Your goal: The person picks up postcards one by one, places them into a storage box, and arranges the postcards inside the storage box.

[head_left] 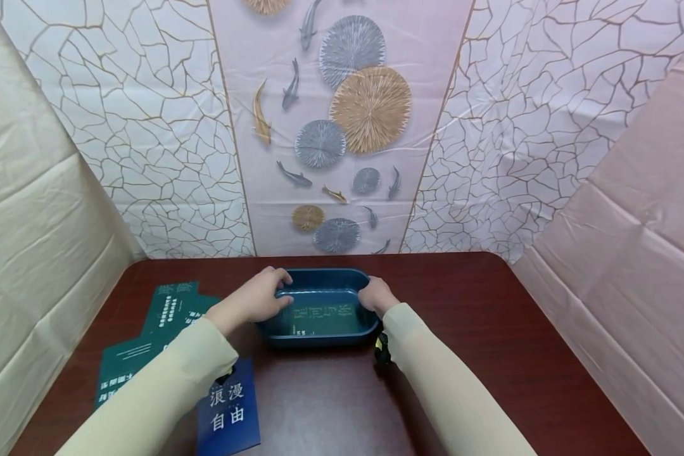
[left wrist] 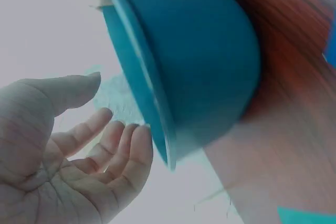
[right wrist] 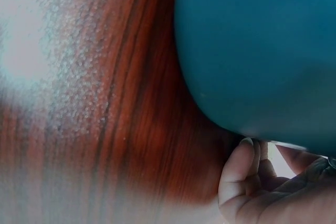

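Note:
A dark blue-green plastic basin (head_left: 322,341) with a rounded oblong rim stands on the table in the head view. Inside it lies a dark green booklet (head_left: 325,322) with pale Chinese characters. My left hand (head_left: 266,295) is over the basin's left end, thumb and fingers spread apart. In the left wrist view the left hand (left wrist: 89,156) holds nothing, its loosely bent fingers close to the rim; whether they touch it I cannot tell. At the opposite end my right hand (head_left: 377,296) grips the basin's rim. The right wrist view has those fingers (right wrist: 239,169) against the outer wall.
Several green booklets (head_left: 171,310) overlap on the left of the dark red wooden table (head_left: 467,354), partly under the left sleeve. A blue booklet (head_left: 228,411) with white characters lies nearer the front. Patterned cloth (head_left: 330,126) hangs behind the table.

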The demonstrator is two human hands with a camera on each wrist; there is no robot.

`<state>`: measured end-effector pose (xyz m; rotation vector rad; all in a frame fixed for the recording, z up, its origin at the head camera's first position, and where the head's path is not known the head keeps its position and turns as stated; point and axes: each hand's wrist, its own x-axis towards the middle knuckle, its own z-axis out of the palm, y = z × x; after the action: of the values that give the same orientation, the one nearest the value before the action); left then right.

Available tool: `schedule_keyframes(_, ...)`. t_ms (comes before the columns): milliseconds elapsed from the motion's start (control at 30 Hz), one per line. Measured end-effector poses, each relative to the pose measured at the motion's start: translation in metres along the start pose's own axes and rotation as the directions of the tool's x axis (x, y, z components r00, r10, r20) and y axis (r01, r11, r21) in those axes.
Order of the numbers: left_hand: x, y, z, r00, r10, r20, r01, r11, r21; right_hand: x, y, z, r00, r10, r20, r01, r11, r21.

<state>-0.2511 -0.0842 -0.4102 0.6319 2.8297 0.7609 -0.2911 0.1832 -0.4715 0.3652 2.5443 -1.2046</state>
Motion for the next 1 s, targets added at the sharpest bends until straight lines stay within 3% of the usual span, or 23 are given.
schedule_keyframes(200,-0.029,-0.023,-0.016,0.996,-0.012,-0.089,0.01,1.0,-0.028,0.0,-0.001,0.001,1.0,0.002,0.01,-0.002,1.0,-0.004)
schedule_keyframes(367,-0.05,-0.044,-0.016,0.995,-0.026,-0.092,0.022,0.999,-0.043,-0.001,0.0,0.0,1.0,0.002,0.01,-0.002,1.0,0.01)
schedule_keyframes(500,-0.065,-0.054,-0.011,0.997,-0.07,-0.034,0.069,0.997,-0.033,-0.003,-0.001,0.0,1.0,-0.008,0.006,0.008,1.0,0.009)
schedule_keyframes(667,-0.079,-0.059,0.001,0.988,-0.129,0.081,0.128,0.992,0.02,-0.003,-0.001,0.0,1.0,0.003,0.009,-0.003,1.0,0.014)
schedule_keyframes(833,-0.089,-0.062,0.015,0.974,-0.137,0.18,0.121,0.988,0.098,-0.002,-0.002,-0.001,1.0,0.012,0.013,-0.012,1.0,0.015)
schedule_keyframes(1000,-0.092,-0.061,0.023,0.966,-0.149,0.21,0.101,0.97,0.223,-0.001,-0.002,-0.001,1.0,0.019,0.014,-0.019,1.0,0.009)
